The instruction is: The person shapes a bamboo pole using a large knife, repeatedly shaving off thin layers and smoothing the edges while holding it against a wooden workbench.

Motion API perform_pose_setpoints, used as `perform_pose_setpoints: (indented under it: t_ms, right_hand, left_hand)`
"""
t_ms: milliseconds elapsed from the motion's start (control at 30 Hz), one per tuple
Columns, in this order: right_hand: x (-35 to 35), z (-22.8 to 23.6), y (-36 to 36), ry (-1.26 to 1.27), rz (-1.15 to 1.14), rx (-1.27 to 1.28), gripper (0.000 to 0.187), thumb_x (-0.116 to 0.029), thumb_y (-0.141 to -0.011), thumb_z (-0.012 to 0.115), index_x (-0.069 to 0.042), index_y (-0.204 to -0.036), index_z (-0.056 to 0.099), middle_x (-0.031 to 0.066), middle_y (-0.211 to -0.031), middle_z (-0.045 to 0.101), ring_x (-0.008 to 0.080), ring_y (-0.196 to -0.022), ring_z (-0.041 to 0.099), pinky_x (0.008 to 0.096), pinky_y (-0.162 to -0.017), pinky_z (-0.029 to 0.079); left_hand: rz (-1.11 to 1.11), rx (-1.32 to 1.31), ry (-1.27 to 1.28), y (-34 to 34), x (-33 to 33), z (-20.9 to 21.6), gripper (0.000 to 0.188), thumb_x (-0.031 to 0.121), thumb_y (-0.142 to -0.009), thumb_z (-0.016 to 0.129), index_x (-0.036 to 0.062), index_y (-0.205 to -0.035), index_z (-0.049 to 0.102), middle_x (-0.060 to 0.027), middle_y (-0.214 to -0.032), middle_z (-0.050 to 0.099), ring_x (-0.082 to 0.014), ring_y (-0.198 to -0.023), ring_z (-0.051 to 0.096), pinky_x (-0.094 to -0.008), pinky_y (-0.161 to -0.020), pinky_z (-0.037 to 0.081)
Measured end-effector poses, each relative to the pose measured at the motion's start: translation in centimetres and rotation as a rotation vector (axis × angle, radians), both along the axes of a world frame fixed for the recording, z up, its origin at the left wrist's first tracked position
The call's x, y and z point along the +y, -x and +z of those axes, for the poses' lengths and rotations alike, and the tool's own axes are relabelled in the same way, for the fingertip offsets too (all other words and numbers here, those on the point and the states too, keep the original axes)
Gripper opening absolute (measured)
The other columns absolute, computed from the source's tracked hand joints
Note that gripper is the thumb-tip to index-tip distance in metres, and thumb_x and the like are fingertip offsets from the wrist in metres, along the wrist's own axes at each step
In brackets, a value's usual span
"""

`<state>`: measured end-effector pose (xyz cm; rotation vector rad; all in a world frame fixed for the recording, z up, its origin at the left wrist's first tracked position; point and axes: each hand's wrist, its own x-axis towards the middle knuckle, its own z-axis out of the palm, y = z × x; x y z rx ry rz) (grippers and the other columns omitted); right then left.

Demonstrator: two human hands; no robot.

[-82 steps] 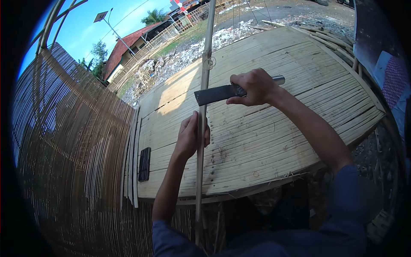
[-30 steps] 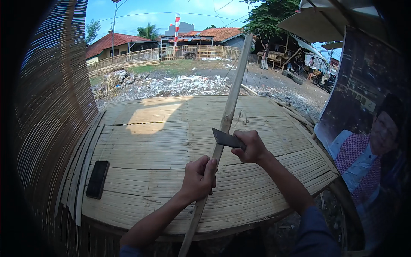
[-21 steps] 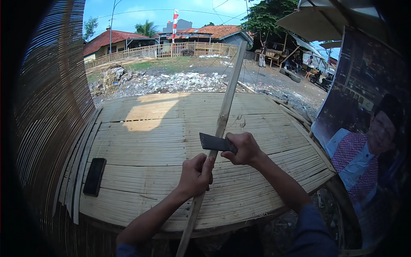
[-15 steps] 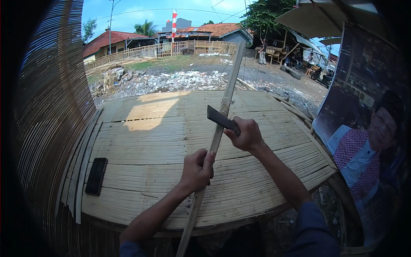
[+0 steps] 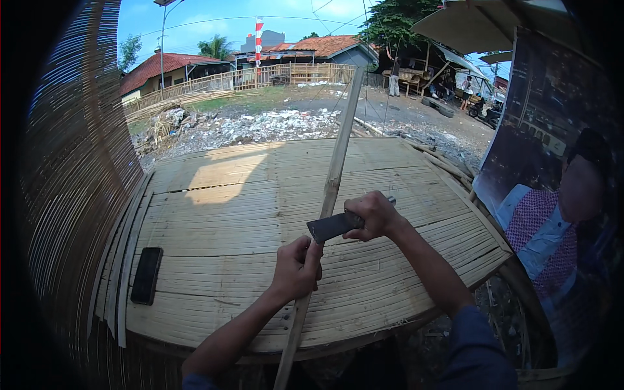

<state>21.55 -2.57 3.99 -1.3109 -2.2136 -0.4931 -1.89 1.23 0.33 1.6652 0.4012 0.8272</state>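
Note:
A long split bamboo strip [image 5: 339,156] slants from the lower edge up over the slatted bamboo platform [image 5: 221,260]. My left hand [image 5: 296,265] is closed around its lower half. In my right hand [image 5: 372,216] is a machete [image 5: 330,227] with a short, broad dark blade, its handle end showing past the fist. The blade lies across the strip just above my left thumb. Where exactly its edge meets the bamboo is hard to see.
A black phone [image 5: 147,275] lies on the platform's left side, beside loose bamboo strips [image 5: 127,260]. A woven bamboo screen [image 5: 78,162] stands left, a printed banner [image 5: 526,175] right. Rubble [image 5: 273,125] lies beyond the platform; several people are far off by a stall [image 5: 416,79].
The machete has come down along the strip toward my left hand, and its blade has turned flatter to view. My left hand keeps its grip, slightly lower in the picture.

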Motion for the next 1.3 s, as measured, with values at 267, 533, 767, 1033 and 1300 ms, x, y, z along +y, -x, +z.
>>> perform_pose_setpoints:
  t_ms: [267,533,767,1033,1300]
  right_hand:
    - [-0.1,-0.9,-1.6,0.025,-0.236,-0.079,0.055,-0.063,-0.073,0.06,-0.008,-0.07,0.059,0.0064,-0.049,0.052,0.0261,-0.048,0.058,0.0355,-0.047,0.046]
    - [-0.4,-1.1,-4.9,0.234,-0.49,-0.047,0.065,-0.071,-0.076,0.049,-0.007,-0.066,0.06,0.0096,-0.054,0.055,0.0278,-0.055,0.06,0.0388,-0.054,0.048]
    - [-0.3,-0.8,-5.4,0.225,-0.607,0.023,0.072,-0.074,-0.077,0.042,-0.005,-0.068,0.06,0.0106,-0.059,0.058,0.0283,-0.061,0.063,0.0398,-0.058,0.051]
    - [-1.7,1.0,-5.2,0.065,-0.647,0.472,0.065,-0.069,-0.08,0.045,-0.006,-0.069,0.059,0.0108,-0.055,0.057,0.0289,-0.059,0.063,0.0411,-0.056,0.051]
    - [-0.8,0.0,-2.6,0.034,-0.296,0.072,0.064,-0.069,-0.076,0.052,-0.006,-0.063,0.055,0.0109,-0.051,0.053,0.0312,-0.051,0.059,0.0405,-0.051,0.048]
  left_hand:
    - [0.056,0.077,0.034,-0.5,1.3,-0.2,0.033,0.026,-0.095,0.047,-0.0016,-0.077,0.052,-0.0043,-0.049,0.051,-0.0092,-0.036,0.047,-0.0244,-0.033,0.038]
    - [0.088,0.1,0.008,-0.7,2.4,-0.6,0.033,0.028,-0.096,0.041,0.0008,-0.081,0.052,-0.0035,-0.049,0.049,-0.0097,-0.036,0.044,-0.0246,-0.034,0.039]
    - [0.122,0.063,0.055,-0.5,2.8,0.3,0.033,0.029,-0.097,0.042,0.0,-0.085,0.053,-0.0051,-0.053,0.05,-0.0122,-0.04,0.049,-0.0251,-0.039,0.042]
    - [0.113,0.024,0.124,-2.9,1.5,0.2,0.042,0.03,-0.098,0.037,-0.0059,-0.111,0.053,-0.0035,-0.06,0.05,-0.0128,-0.044,0.047,-0.0254,-0.043,0.039]
    - [-0.304,0.0,0.469,-3.1,1.8,-1.0,0.041,0.04,-0.098,0.029,0.0058,-0.116,0.042,-0.01,-0.063,0.052,-0.0152,-0.035,0.04,-0.0249,-0.035,0.032]
